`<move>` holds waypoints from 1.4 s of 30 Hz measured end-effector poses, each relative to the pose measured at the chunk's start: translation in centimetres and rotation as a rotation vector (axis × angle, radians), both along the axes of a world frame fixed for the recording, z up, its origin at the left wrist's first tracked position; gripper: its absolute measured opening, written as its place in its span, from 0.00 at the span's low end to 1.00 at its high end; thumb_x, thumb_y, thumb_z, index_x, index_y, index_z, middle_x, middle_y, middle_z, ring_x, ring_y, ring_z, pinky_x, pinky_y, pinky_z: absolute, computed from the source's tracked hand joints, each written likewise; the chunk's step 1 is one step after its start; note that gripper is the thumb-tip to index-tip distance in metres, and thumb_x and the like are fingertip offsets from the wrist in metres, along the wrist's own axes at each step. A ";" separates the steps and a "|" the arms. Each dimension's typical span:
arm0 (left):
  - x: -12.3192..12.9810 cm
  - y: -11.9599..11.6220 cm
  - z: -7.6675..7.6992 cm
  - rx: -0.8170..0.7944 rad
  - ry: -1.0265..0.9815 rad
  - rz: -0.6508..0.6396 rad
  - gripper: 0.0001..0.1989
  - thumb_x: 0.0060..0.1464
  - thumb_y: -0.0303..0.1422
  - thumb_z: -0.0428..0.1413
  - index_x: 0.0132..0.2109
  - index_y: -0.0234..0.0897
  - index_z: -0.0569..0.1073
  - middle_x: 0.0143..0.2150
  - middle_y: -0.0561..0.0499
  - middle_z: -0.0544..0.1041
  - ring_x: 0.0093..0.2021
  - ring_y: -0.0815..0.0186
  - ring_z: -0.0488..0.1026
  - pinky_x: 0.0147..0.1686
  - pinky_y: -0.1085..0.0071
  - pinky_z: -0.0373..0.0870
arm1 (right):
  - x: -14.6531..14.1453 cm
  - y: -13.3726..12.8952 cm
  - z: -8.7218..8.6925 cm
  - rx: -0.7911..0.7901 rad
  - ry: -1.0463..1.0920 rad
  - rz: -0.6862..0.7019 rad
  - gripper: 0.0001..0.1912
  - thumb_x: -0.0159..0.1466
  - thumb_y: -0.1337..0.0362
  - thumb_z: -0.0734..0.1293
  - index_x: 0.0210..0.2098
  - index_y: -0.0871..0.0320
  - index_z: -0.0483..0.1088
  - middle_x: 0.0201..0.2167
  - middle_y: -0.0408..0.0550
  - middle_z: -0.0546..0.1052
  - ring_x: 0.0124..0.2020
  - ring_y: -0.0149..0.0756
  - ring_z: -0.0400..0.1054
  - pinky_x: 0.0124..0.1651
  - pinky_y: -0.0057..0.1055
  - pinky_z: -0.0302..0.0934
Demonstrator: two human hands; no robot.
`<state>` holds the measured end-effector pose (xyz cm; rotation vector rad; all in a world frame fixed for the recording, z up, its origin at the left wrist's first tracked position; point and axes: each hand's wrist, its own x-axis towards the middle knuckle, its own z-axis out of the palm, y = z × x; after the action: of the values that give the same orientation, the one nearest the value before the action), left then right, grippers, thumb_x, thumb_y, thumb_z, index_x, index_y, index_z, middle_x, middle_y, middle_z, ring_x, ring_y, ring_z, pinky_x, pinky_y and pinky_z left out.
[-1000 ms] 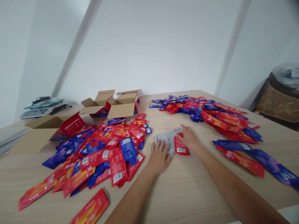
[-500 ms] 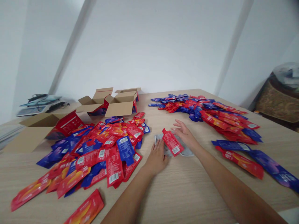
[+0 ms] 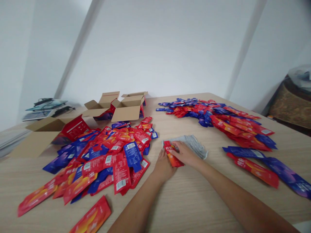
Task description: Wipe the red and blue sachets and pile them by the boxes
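Note:
A red and orange pouch is between my hands at the middle of the table, its orange printed face up. My left hand holds it along the left edge, with some fingers hidden beneath or behind it. From the right, my right hand has its fingers closed over the pouch's upper face. A crumpled grey cloth lies on the table just beyond both hands, partly covered by the pouch and the right hand.
At left is a heap of red and blue pouches, with open cardboard boxes behind it. Another pouch pile spreads across the back right. Several loose pouches, one a long blue pouch, lie at right. A wall stands behind.
The pouch has turned from its red barcode side to its orange face and moved nearer me. My right hand has come in onto it. More of the grey cloth shows.

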<state>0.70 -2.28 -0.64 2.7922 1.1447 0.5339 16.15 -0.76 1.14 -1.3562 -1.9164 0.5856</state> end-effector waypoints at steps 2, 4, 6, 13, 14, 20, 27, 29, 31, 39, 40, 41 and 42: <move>0.0 0.0 -0.1 0.014 -0.014 -0.009 0.24 0.58 0.36 0.49 0.61 0.38 0.61 0.64 0.44 0.61 0.66 0.54 0.51 0.64 0.49 0.42 | -0.4 -0.2 0.0 -0.019 0.017 0.005 0.24 0.59 0.59 0.64 0.53 0.59 0.64 0.50 0.55 0.71 0.51 0.42 0.64 0.56 0.41 0.56; 0.0 0.0 0.0 0.025 -0.023 -0.022 0.24 0.59 0.37 0.49 0.61 0.39 0.61 0.64 0.45 0.60 0.66 0.55 0.50 0.65 0.50 0.42 | -0.8 0.0 -0.2 -0.031 0.086 -0.018 0.27 0.57 0.62 0.65 0.56 0.60 0.61 0.51 0.55 0.69 0.51 0.39 0.64 0.56 0.38 0.57; 0.1 -0.1 0.1 0.022 -0.020 -0.016 0.24 0.60 0.38 0.48 0.62 0.39 0.60 0.65 0.45 0.60 0.66 0.56 0.49 0.65 0.50 0.42 | -1.0 0.5 -0.6 0.024 0.133 -0.076 0.28 0.57 0.65 0.64 0.56 0.59 0.59 0.53 0.54 0.68 0.53 0.38 0.63 0.56 0.36 0.57; 0.5 -0.5 0.8 -0.078 0.061 0.147 0.33 0.61 0.43 0.45 0.65 0.24 0.50 0.67 0.32 0.50 0.68 0.52 0.41 0.62 0.52 0.49 | 0.1 2.4 -1.7 0.179 -0.309 -0.200 0.23 0.61 0.68 0.60 0.57 0.62 0.61 0.49 0.57 0.69 0.52 0.42 0.60 0.57 0.39 0.53; 0.5 -0.5 0.9 -0.087 0.084 0.152 0.33 0.61 0.43 0.44 0.65 0.23 0.50 0.67 0.31 0.49 0.68 0.52 0.41 0.63 0.52 0.48 | 0.5 2.5 -1.6 0.182 -0.374 -0.199 0.24 0.62 0.67 0.60 0.57 0.63 0.61 0.50 0.58 0.68 0.52 0.43 0.59 0.57 0.39 0.53; 0.4 -0.7 1.2 -0.076 0.134 0.174 0.31 0.62 0.43 0.41 0.63 0.22 0.53 0.67 0.31 0.50 0.68 0.52 0.42 0.63 0.53 0.47 | 3.5 2.6 -1.2 0.133 -0.507 -0.348 0.28 0.63 0.64 0.61 0.62 0.60 0.55 0.49 0.59 0.66 0.50 0.47 0.62 0.50 0.38 0.57; 0.2 -0.5 0.7 -0.080 0.095 0.165 0.32 0.61 0.43 0.42 0.64 0.23 0.53 0.67 0.31 0.50 0.68 0.52 0.42 0.63 0.52 0.47 | 5.0 2.5 0.3 0.182 -0.092 -0.438 0.30 0.61 0.64 0.60 0.62 0.57 0.51 0.49 0.56 0.63 0.40 0.40 0.68 0.42 0.36 0.64; 0.2 -0.4 0.6 -0.090 0.092 0.163 0.33 0.61 0.44 0.43 0.64 0.23 0.52 0.67 0.31 0.49 0.68 0.52 0.41 0.63 0.52 0.47 | 4.6 2.6 0.8 0.221 0.112 -0.339 0.28 0.63 0.61 0.58 0.62 0.56 0.51 0.48 0.54 0.65 0.37 0.37 0.69 0.39 0.36 0.66; 0.1 -0.4 0.6 -0.095 0.083 0.153 0.34 0.60 0.44 0.44 0.65 0.23 0.51 0.67 0.32 0.48 0.68 0.53 0.39 0.63 0.53 0.46 | 4.1 2.6 0.8 0.210 0.233 -0.239 0.25 0.64 0.59 0.56 0.60 0.56 0.53 0.46 0.52 0.67 0.35 0.35 0.69 0.36 0.34 0.66; 0.3 -0.5 0.7 -0.116 0.059 0.136 0.33 0.61 0.42 0.45 0.66 0.26 0.48 0.68 0.33 0.47 0.68 0.53 0.37 0.63 0.52 0.45 | 2.2 2.3 -0.9 0.102 -0.309 -0.205 0.18 0.63 0.57 0.60 0.47 0.62 0.69 0.43 0.57 0.72 0.48 0.44 0.64 0.53 0.39 0.55; 0.3 -0.5 0.8 -0.119 0.061 0.138 0.33 0.61 0.42 0.45 0.66 0.25 0.48 0.68 0.32 0.47 0.68 0.53 0.38 0.63 0.52 0.45 | 1.9 2.3 -0.9 0.081 -0.347 -0.206 0.19 0.62 0.56 0.61 0.48 0.62 0.69 0.44 0.58 0.72 0.48 0.45 0.63 0.54 0.40 0.55; 0.3 -0.5 0.8 -0.123 0.063 0.142 0.33 0.60 0.42 0.45 0.65 0.25 0.49 0.68 0.32 0.47 0.68 0.53 0.38 0.63 0.52 0.45 | 1.6 2.4 -1.0 0.064 -0.367 -0.207 0.21 0.62 0.55 0.62 0.49 0.62 0.68 0.45 0.58 0.72 0.49 0.45 0.63 0.54 0.40 0.55; 0.4 -0.5 0.9 -0.125 0.065 0.146 0.33 0.60 0.42 0.45 0.65 0.24 0.49 0.68 0.32 0.47 0.68 0.53 0.37 0.63 0.52 0.46 | 1.3 2.4 -1.0 0.050 -0.372 -0.202 0.22 0.62 0.55 0.63 0.51 0.62 0.67 0.46 0.59 0.71 0.49 0.45 0.63 0.54 0.40 0.54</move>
<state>1.06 -2.76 0.24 2.6528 1.3524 0.3704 17.48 1.68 0.15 -1.6924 -2.0277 0.1931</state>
